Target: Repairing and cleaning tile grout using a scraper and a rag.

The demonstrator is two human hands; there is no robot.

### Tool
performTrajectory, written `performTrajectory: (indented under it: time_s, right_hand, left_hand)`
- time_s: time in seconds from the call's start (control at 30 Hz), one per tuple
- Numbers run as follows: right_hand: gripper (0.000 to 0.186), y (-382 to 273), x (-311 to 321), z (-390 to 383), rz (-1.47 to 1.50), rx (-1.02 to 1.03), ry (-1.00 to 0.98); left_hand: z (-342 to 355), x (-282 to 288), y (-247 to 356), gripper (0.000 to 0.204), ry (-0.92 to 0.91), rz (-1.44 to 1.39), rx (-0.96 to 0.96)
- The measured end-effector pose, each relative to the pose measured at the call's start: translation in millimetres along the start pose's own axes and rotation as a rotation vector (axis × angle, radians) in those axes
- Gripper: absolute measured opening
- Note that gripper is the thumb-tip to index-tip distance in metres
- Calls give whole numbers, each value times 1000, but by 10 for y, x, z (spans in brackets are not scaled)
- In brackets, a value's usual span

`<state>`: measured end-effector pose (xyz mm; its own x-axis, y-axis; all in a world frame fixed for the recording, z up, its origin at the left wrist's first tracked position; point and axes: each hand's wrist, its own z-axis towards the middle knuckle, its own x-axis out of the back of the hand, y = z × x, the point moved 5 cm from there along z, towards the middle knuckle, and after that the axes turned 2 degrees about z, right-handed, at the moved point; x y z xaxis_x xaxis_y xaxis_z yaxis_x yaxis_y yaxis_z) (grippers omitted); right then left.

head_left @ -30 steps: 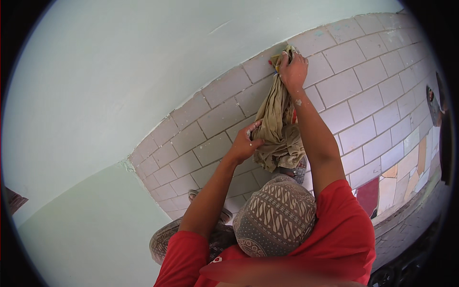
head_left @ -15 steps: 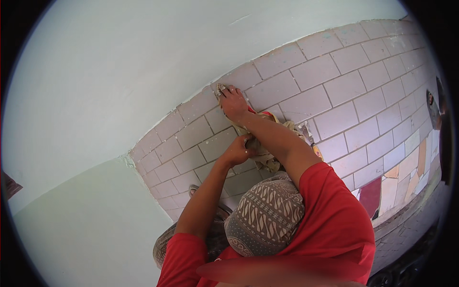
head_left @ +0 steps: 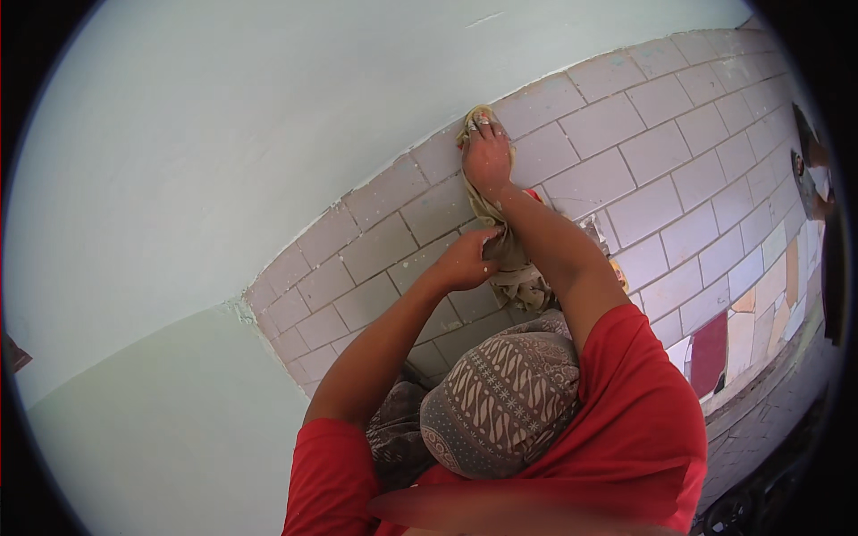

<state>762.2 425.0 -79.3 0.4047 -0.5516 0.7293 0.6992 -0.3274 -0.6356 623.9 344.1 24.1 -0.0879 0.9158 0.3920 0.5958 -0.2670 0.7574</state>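
Observation:
A long beige rag (head_left: pixel 519 284), stained and crumpled, lies on the pinkish tiled floor (head_left: pixel 585 179). My right hand (head_left: pixel 487 168) presses the rag's far end down beside the wall's foot, its fingers bent over the cloth. Nearer to me, my left hand (head_left: pixel 466 259) is closed round the rag's bunched middle, just left of my right forearm. Pale paint specks dot the tiles around both hands. Part of the rag is hidden beneath my right arm.
A pale green wall (head_left: pixel 223 134) meets the floor along a rough edge. My bent knee in patterned brown cloth (head_left: pixel 505 397) is close below the hands. Right of my forearm lies a small, partly hidden colourful item (head_left: pixel 618 275). Mixed tile pieces (head_left: pixel 742 344) border the floor's right side.
Both hands have shifted right and farther away, taking the rag along the wall's foot. My right hand's fingers now rest on cloth farther along the edge.

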Motion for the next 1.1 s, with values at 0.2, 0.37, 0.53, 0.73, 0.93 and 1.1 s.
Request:
performTrajectory:
  time_s: [0.2,0.37,0.53,0.73,0.93,1.1]
  right_hand:
    - [26,-1104,-549,-608,80,286,-190]
    - [24,-1353,-322,-931,440,300,-436]
    - [28,-451,1160,-679,304,-103,-41]
    - [33,596,2184,-422,174,-456,149]
    - [42,1096,879,-217,-278,-116,266]
    - [36,-670,-145,-425,48,115,-27]
  left_hand:
    - [-699,197,-511,65,-205,139,-9]
    - [-1108,325,-585,68,-424,257,-50]
    - [-1126,321,-271,69,-539,121,-128]
    - [-594,-9,268,66,-387,-242,-209]
    - [9,-239,-117,63,27,41,-93]
    - [-721,-120,-852,64,66,15,129]
